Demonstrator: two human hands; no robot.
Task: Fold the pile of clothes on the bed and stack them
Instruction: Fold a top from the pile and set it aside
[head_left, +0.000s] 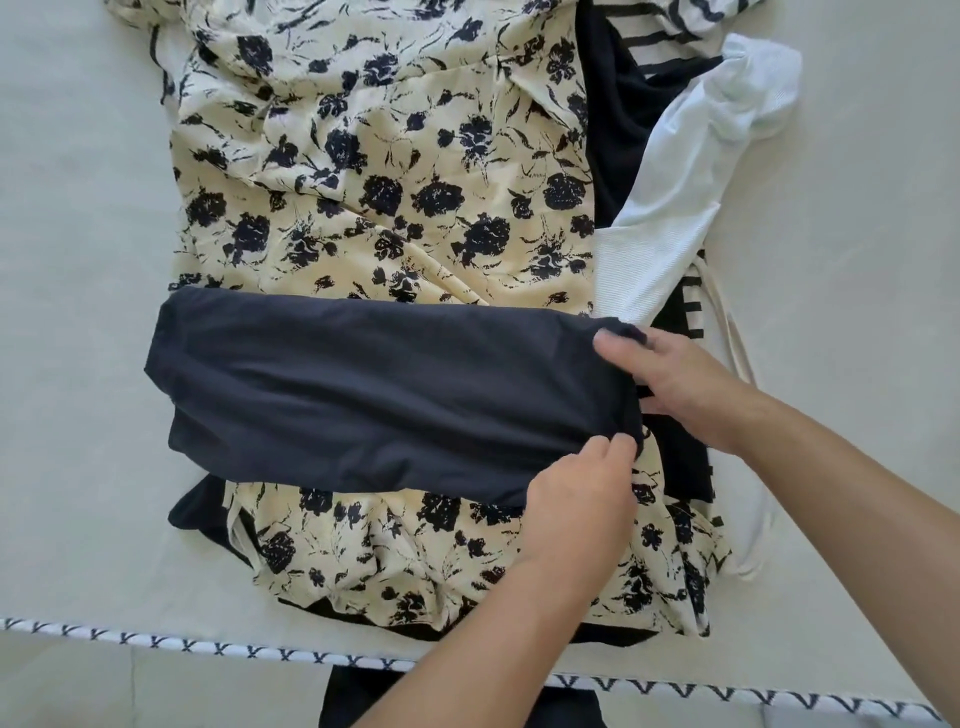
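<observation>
I have one navy garment (374, 395) folded into a long band across the middle of the frame, lying on the floral dress (384, 171). My left hand (576, 499) pinches its lower right corner; my right hand (670, 379) grips its right end. Nothing is stacked yet. The dress, a white ribbed top (670, 208), a striped piece (670, 31) at upper right and dark clothes beneath remain unfolded, crowding the bed (78, 260).

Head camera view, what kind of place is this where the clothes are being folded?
Probably a bedroom at home: a pale bed sheet with a stitched edge trim, heaped clothes including a floral garment, and both hands gripping a folded navy garment.
</observation>
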